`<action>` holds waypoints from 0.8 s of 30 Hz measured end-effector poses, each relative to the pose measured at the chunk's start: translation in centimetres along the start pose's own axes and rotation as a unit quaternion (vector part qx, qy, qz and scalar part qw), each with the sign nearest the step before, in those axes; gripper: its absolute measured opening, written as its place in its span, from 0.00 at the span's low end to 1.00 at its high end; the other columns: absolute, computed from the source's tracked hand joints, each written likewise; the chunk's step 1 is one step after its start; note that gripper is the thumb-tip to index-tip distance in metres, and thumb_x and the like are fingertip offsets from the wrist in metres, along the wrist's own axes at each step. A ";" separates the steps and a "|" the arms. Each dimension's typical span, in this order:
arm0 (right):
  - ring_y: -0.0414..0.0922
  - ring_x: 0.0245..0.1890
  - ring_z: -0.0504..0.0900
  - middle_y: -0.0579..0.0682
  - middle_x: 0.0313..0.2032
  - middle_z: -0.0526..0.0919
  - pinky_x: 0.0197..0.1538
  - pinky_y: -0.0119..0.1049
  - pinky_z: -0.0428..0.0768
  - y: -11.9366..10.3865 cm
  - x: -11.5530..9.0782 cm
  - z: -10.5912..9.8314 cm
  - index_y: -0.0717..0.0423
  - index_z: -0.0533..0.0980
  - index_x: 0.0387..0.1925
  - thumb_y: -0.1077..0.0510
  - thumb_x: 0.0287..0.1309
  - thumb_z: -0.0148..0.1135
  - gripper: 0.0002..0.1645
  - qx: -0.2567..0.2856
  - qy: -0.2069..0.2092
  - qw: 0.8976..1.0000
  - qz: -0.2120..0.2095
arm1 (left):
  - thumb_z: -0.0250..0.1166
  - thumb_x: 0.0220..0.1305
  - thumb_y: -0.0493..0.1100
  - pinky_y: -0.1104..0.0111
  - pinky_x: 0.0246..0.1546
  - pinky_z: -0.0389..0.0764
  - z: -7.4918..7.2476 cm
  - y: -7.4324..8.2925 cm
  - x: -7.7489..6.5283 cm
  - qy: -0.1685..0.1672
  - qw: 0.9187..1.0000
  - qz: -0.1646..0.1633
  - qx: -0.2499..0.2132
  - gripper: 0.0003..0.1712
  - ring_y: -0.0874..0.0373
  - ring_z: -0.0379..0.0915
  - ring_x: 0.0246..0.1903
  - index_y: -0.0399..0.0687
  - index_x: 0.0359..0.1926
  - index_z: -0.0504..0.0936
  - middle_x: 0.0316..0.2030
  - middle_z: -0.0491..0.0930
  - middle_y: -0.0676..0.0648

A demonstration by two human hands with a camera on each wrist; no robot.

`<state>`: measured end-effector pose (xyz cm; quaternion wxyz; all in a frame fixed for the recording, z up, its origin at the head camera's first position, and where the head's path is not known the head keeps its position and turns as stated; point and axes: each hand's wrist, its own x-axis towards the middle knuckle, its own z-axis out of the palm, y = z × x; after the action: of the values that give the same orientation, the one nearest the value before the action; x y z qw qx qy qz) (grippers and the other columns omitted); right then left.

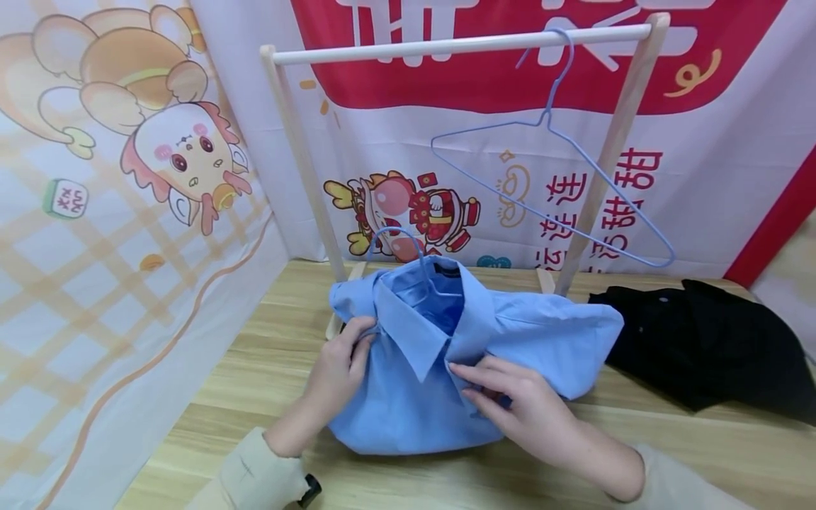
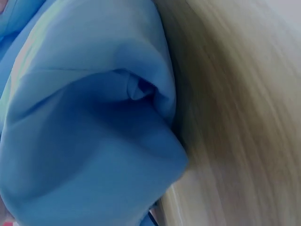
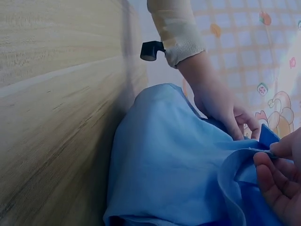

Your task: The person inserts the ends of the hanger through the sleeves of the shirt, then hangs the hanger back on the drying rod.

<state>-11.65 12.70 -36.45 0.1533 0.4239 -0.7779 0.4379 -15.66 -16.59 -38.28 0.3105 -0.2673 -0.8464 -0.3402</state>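
Observation:
A light blue collared shirt (image 1: 408,418) rests bunched on the wooden table, its collar facing up. A blue wire hanger (image 1: 423,265) is inside it, with the hook sticking up out of the neck opening. My left hand (image 1: 341,365) pinches the shirt at the shoulder on the left, beside the collar. My right hand (image 1: 535,411) pinches the front edge just below the collar; the right wrist view shows thumb and fingers on that folded edge. Only blue cloth (image 2: 94,155) and table appear in the left wrist view, where the left hand's fingers are hidden.
Behind the shirt stands a rack with a white rail (image 1: 408,49) and wooden posts. A second blue wire hanger (image 1: 599,170) hangs from the rail on the right. Dark folded clothing (image 1: 707,347) lies at the table's right. Printed cloth (image 1: 127,283) covers the walls behind and left.

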 end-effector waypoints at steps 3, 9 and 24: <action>0.33 0.28 0.76 0.42 0.36 0.83 0.28 0.21 0.76 0.2 0.0 0.0 0.60 0.82 0.58 0.71 0.57 0.72 0.26 -0.020 0.013 0.999 -0.039 | 0.62 0.65 0.21 0.56 0.41 0.86 -0.1 -0.4 0.0 0.003 1.000 0.001 -0.017 0.14 0.43 0.85 0.44 0.35 0.49 0.76 0.41 0.85 0.36; 0.32 0.28 0.80 0.42 0.34 0.84 0.30 0.21 0.79 -0.4 0.0 -0.8 0.60 0.83 0.56 0.51 0.75 0.59 0.20 -0.052 0.038 0.993 -0.099 | 0.62 0.66 0.22 0.56 0.43 0.86 -0.4 -1.0 0.0 0.003 1.000 0.002 -0.026 0.14 0.43 0.85 0.45 0.36 0.48 0.75 0.42 0.86 0.37; 0.40 0.37 0.84 0.59 0.31 0.86 0.52 0.21 0.77 0.9 1.0 -7.7 0.70 0.86 0.34 0.49 0.74 0.60 0.26 -0.158 0.220 0.944 -0.190 | 0.62 0.66 0.21 0.57 0.41 0.86 -1.0 -1.2 0.4 0.003 1.000 0.020 -0.019 0.15 0.47 0.85 0.43 0.39 0.49 0.77 0.41 0.84 0.42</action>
<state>-14.02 18.66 -31.97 0.4660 0.4271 -0.6891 0.3544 -16.35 -18.00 -37.87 0.3147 -0.2886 -0.8332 -0.3513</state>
